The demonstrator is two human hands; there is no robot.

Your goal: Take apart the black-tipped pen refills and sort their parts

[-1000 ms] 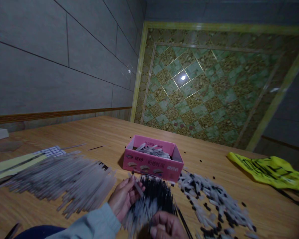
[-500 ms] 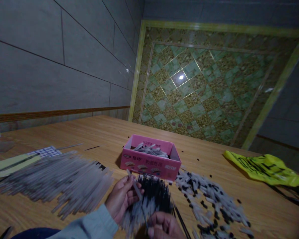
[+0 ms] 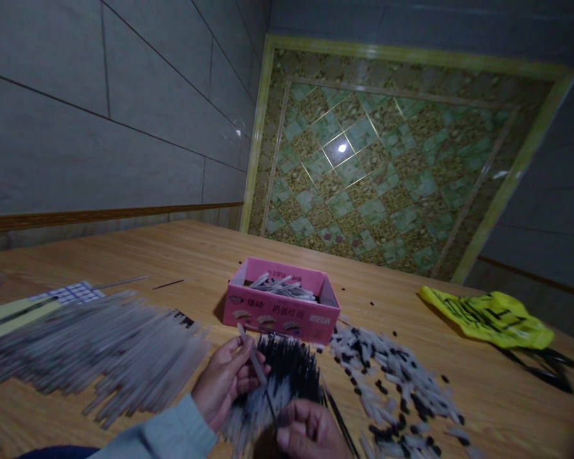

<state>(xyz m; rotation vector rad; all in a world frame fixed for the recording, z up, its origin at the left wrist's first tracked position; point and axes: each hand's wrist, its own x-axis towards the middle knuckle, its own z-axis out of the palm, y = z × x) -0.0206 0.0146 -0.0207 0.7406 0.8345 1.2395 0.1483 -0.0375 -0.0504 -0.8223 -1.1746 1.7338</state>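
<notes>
My left hand (image 3: 226, 381) pinches a slim translucent white tube (image 3: 255, 362) between thumb and fingers, tilted toward me. A thin dark rod (image 3: 270, 403) runs from the tube's near end down to my right hand (image 3: 310, 432), whose thumb and forefinger are closed on it. Whether the rod's tip is inside the tube I cannot tell. Under and beyond both hands lies a bundle of black-ended sticks (image 3: 289, 360), with pale ends toward me. Just past it stands an open pink box (image 3: 280, 313) with several whitish tubes (image 3: 282, 287) inside.
Many long clear tubes (image 3: 119, 350) lie spread at the left, near a yellow-green sheet (image 3: 23, 315) and a checked cloth (image 3: 71, 293). Short pale pieces and black caps (image 3: 402, 376) are scattered at the right. A yellow plastic bag (image 3: 488, 317) lies farther right on the wooden table (image 3: 172, 245).
The view has turned slightly, so everything sits a little farther left. My right hand has come slightly nearer the tube, leaving less of the dark rod showing. Both hands keep their hold.
</notes>
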